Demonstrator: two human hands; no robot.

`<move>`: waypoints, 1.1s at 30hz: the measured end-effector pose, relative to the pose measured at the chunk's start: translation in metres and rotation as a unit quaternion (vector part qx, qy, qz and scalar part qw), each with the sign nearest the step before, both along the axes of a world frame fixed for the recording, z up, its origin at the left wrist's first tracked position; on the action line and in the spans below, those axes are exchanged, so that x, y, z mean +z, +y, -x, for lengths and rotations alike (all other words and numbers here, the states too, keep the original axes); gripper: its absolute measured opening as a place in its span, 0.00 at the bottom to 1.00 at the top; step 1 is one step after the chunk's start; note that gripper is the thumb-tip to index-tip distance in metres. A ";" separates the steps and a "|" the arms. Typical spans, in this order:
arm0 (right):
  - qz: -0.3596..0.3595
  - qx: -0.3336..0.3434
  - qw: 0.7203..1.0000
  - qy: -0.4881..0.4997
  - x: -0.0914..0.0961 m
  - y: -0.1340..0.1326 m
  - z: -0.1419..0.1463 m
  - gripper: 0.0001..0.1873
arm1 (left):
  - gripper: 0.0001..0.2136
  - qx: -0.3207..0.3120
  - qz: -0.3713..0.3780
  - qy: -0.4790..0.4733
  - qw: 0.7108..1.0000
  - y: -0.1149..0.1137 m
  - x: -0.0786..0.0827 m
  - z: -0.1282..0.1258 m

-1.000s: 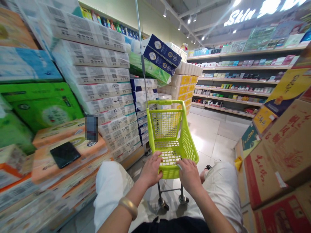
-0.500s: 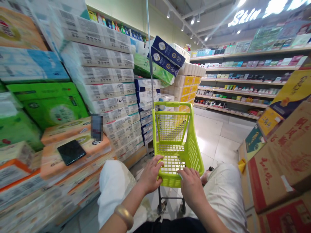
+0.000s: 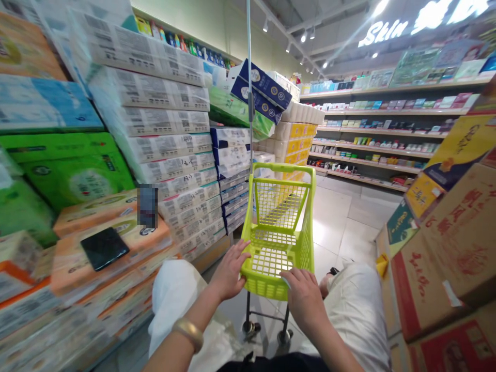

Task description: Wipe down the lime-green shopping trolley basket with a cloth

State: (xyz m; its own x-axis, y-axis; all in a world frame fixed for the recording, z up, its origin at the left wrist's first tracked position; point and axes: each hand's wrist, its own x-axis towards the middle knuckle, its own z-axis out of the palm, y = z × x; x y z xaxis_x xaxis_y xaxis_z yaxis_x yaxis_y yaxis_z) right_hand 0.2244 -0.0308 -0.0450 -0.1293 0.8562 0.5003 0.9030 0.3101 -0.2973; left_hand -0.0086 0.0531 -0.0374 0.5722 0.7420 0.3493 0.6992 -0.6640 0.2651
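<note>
A small lime-green shopping cart (image 3: 267, 287) with a slotted plastic basket stands upright between my knees. Nothing lies in its basket. My left hand (image 3: 229, 271) is curled over the basket's near left corner, thumb low against the side. At the near right of the rim, my right hand (image 3: 304, 293) grips from above with its fingers bent over the edge. A thin metal pole (image 3: 251, 106) rises from the cart's far left side. The cart's caster wheels (image 3: 284, 337) rest on the floor.
Tall stacks of wrapped tissue packs (image 3: 166, 111) line the left side. A dark phone-like slab (image 3: 104, 248) lies on orange packs. Cardboard boxes (image 3: 437, 289) stand close on the right. Stocked shelves (image 3: 387, 111) run along the back beyond the tiled floor (image 3: 329, 217).
The cart has swivelled slightly: its far end has shifted right and its near left corner left. My left hand has moved left with that corner, while my right hand has barely moved.
</note>
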 end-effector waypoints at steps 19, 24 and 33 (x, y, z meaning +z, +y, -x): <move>-0.058 0.134 0.989 0.034 -0.001 0.024 0.029 0.23 | 0.37 -0.015 -0.008 -0.137 0.990 -0.038 -0.023 -0.064; -0.051 0.233 0.970 0.057 0.009 0.043 -0.010 0.24 | 0.33 -0.015 0.011 -0.092 0.996 -0.037 -0.016 -0.059; -0.086 0.183 0.973 0.109 0.001 0.041 -0.007 0.22 | 0.19 0.028 0.011 -0.085 0.996 -0.051 -0.001 -0.066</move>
State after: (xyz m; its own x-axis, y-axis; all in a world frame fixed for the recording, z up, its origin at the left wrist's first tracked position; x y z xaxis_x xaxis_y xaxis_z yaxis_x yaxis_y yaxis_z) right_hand 0.2312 0.0104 -0.0438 -0.2857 0.6735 0.6818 0.6437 0.6619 -0.3841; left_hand 0.0578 0.0018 -0.0387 0.4641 0.7795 0.4207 0.6789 -0.6181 0.3963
